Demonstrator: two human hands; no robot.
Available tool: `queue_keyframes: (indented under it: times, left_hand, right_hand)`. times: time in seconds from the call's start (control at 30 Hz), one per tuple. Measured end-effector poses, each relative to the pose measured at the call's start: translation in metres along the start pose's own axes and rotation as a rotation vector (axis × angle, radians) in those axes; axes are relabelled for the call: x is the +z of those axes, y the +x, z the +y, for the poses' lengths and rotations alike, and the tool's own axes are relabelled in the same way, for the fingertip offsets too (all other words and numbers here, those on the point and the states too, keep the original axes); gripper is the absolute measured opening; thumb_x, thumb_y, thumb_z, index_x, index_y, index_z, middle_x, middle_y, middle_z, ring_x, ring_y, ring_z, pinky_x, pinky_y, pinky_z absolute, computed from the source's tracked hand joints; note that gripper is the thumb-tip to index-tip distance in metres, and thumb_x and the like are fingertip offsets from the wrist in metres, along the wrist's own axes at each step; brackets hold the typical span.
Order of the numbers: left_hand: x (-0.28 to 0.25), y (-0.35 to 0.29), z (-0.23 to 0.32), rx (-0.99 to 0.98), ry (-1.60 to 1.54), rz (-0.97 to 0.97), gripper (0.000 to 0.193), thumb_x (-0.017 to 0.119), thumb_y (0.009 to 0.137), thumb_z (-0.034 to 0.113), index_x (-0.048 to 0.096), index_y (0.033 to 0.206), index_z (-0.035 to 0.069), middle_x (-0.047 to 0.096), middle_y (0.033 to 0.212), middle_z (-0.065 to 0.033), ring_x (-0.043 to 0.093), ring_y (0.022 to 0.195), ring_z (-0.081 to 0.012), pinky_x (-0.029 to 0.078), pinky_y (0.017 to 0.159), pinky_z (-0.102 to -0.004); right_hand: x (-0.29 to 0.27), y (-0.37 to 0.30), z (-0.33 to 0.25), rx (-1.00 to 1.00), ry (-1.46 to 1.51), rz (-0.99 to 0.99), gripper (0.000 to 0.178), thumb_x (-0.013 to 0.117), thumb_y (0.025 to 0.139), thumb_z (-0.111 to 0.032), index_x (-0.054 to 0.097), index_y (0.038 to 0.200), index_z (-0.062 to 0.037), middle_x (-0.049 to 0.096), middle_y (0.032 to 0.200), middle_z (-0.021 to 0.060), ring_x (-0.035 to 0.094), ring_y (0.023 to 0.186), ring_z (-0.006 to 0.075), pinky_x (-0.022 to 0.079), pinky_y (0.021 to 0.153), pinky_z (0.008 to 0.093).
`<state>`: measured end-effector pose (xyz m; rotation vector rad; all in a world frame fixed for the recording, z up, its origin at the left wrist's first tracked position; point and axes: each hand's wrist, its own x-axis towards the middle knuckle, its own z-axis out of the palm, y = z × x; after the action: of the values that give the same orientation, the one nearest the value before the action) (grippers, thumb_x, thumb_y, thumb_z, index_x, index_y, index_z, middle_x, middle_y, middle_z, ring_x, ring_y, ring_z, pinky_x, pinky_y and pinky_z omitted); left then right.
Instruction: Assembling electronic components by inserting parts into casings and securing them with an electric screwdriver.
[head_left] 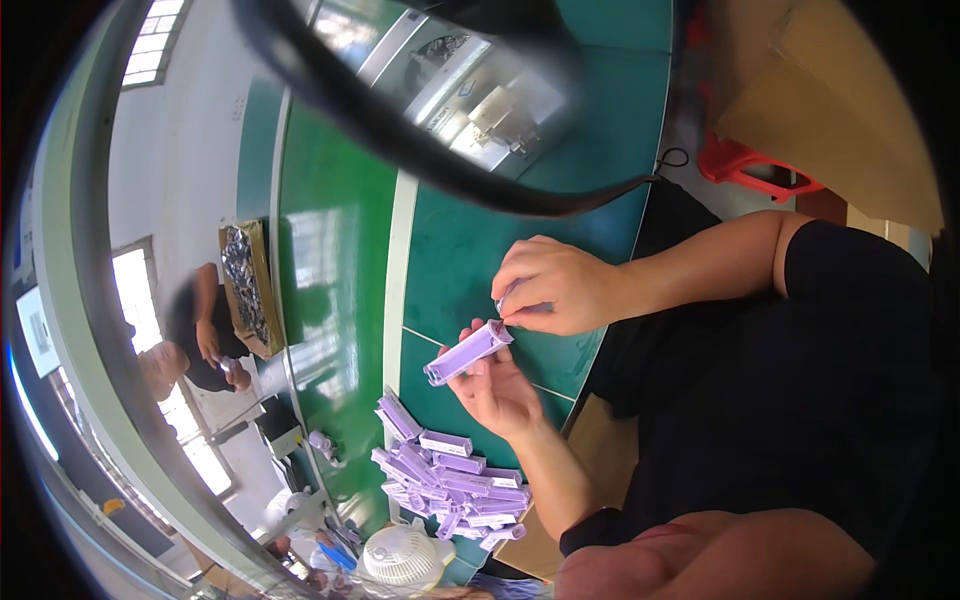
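My left hand (500, 397) is palm up, its fingers closed around a slim purple carton (467, 354). One end of the carton points toward my right hand (563, 288), where its end flaps look open. The fingers of my right hand are pinched at that end. A small, shiny, partly purple item (513, 292) shows between them, mostly covered, so its kind is not clear. Beside my left forearm lies a loose heap of similar purple cartons (465, 482) on the green work surface (450, 250).
A white fan (402, 557) stands just past the heap. Across the bench, a co-worker (205, 335) holds something small near a cardboard box (262, 335) of dark shiny parts. A machine (495, 115), a black cable-like band (430, 150), a red stool (755, 165) and large cardboard (840, 110) are also around.
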<state>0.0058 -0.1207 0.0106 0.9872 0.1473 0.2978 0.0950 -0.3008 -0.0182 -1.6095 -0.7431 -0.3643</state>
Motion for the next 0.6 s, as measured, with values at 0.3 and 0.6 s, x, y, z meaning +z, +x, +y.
queue_keyframes:
  times: [0.3, 0.6]
  left_hand:
    - [0.022, -0.003, 0.001, 0.266, 0.530, -0.079, 0.055, 0.069, 0.094, -0.006, 0.043, 0.142, 0.000, 0.061, 0.134, -0.0311, 0.064, 0.122, -0.0368, 0.052, 0.107, -0.0492]
    - [0.050, 0.013, 0.009, 0.164, 0.805, -0.209, 0.055, 0.072, 0.095, -0.003, 0.043, 0.142, -0.006, 0.061, 0.133, -0.0280, 0.064, 0.124, -0.0338, 0.051, 0.106, -0.0435]
  right_hand:
    - [-0.016, -0.003, 0.004, 0.116, 0.085, -0.116, 0.014, 0.082, 0.082, -0.016, 0.076, 0.093, -0.0113, 0.068, 0.111, 0.0037, 0.061, 0.106, 0.0245, 0.048, 0.092, 0.0400]
    - [-0.051, 0.003, 0.000, 0.234, 0.046, -0.329, 0.066, 0.085, 0.078, -0.016, 0.057, 0.137, -0.0079, 0.064, 0.128, 0.0094, 0.058, 0.121, 0.0315, 0.047, 0.103, 0.0451]
